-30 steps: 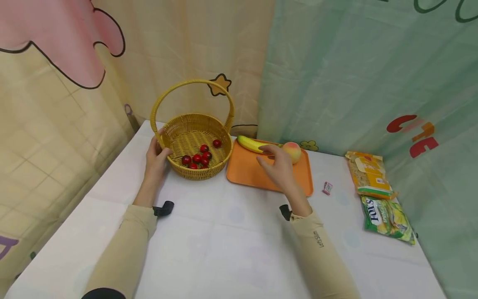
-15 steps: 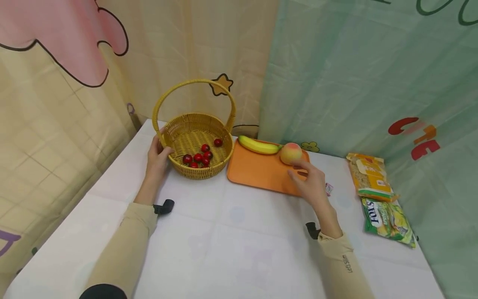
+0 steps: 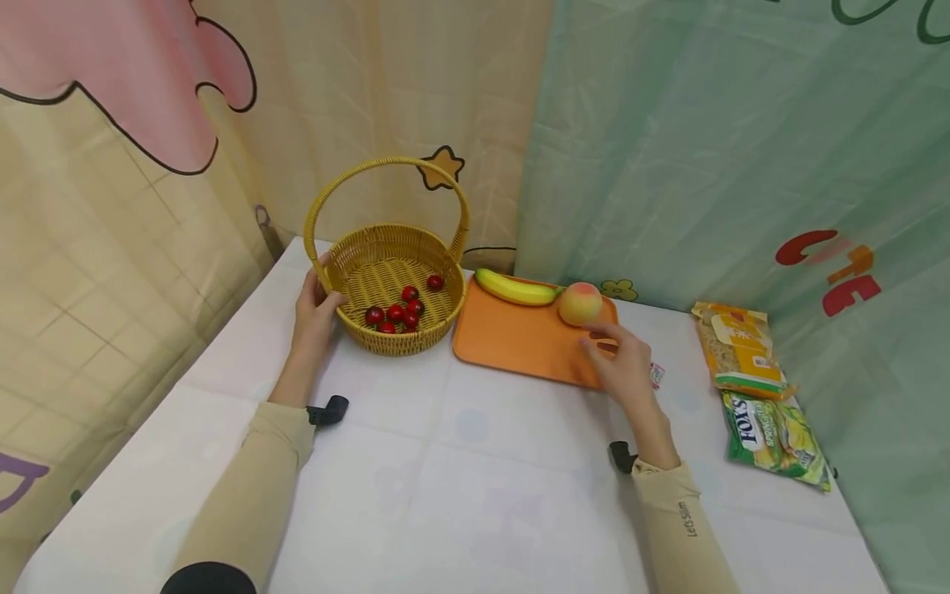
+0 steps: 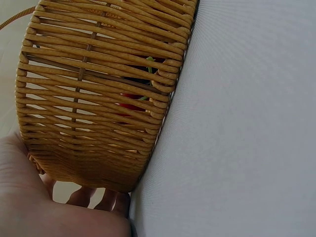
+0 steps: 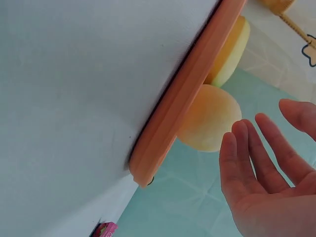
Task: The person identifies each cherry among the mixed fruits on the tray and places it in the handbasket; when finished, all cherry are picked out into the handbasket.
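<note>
My left hand (image 3: 312,318) grips the left side of a yellow wicker basket (image 3: 397,343), thumb over the rim and fingers round the outside wall. The basket has a tall arched handle, and several small dark red, cherry-like fruits (image 3: 395,313) lie inside it. My right hand (image 3: 627,367) hovers over the right end of an orange tray (image 3: 505,346), holding nothing. Its fingers are loosely bent and spread, as the right wrist view shows. Just beyond the fingertips sits a peach (image 5: 210,118) on the tray, beside a banana (image 3: 515,290).
A small pink wrapped sweet (image 3: 656,375) lies right of the tray, partly behind my right hand. Farther right are an orange-and-clear food packet (image 3: 742,351) and a green Fox's bag (image 3: 775,441). Printed curtains (image 3: 668,148) hang behind the white-covered table (image 3: 460,495).
My right hand has moved right and nearer to me, from beside the banana to just in front of the peach. My left hand keeps its hold on the basket.
</note>
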`<state>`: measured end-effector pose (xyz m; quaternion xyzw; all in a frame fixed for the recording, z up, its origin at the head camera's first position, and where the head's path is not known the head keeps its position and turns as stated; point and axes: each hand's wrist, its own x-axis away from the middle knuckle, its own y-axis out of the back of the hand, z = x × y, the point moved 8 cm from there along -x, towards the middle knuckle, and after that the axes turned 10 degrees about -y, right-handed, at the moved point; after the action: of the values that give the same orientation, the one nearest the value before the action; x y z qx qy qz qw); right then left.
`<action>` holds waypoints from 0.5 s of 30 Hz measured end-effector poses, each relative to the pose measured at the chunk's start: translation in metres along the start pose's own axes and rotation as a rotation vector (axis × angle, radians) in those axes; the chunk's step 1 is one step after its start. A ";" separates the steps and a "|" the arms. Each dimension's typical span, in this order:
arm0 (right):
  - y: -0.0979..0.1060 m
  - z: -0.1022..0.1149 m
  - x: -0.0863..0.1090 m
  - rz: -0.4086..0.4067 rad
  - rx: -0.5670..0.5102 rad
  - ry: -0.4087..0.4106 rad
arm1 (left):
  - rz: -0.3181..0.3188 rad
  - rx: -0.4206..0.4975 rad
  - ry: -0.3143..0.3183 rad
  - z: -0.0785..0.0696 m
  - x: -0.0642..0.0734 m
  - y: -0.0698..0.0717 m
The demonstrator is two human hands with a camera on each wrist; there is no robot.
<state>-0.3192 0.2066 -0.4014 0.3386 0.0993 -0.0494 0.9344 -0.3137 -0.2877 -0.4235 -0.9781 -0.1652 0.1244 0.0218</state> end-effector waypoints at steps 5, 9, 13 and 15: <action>0.005 -0.001 -0.001 -0.008 -0.005 0.000 | 0.001 0.010 0.005 0.000 0.000 -0.001; 0.012 -0.001 0.000 -0.037 -0.029 0.001 | 0.004 0.009 0.008 0.001 0.002 -0.001; 0.019 0.002 -0.001 -0.065 -0.045 0.025 | 0.005 0.003 -0.007 -0.001 0.002 -0.001; 0.022 0.004 -0.002 -0.070 -0.044 0.036 | 0.003 0.003 -0.012 -0.001 0.002 0.000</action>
<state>-0.3169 0.2206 -0.3845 0.3152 0.1287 -0.0737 0.9374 -0.3117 -0.2870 -0.4226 -0.9775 -0.1637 0.1308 0.0221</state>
